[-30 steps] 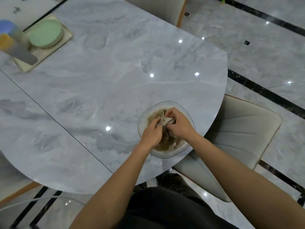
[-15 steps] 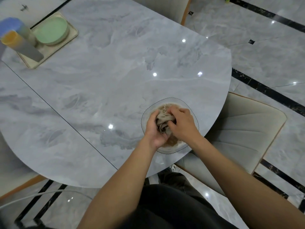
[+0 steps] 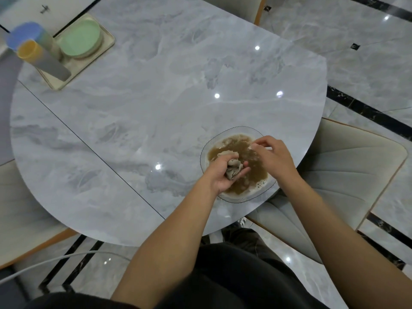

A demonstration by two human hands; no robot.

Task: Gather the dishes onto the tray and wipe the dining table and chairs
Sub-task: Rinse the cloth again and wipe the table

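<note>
1. Squeezes a bunched wet cloth (image 3: pixel 233 167) in the left hand (image 3: pixel 223 175), fingers wrapped tight round it, just over the brown water (image 3: pixel 256 175) in a glass bowl (image 3: pixel 243 196).
2. Holds the right hand (image 3: pixel 273 156) over the bowl's far side, fingers bent, tips close; cannot tell if pinching anything.
3. Has the bowl near the surface's (image 3: pixel 156 97) edge, beside a pale chair (image 3: pixel 347 170); tray (image 3: pixel 107 46) with a green plate (image 3: pixel 80 39) well apart.

The left hand (image 3: pixel 223 172) grips a wadded beige cloth (image 3: pixel 234 167); the right hand (image 3: pixel 272 157) hovers just beside, fingers loosely curled
</note>
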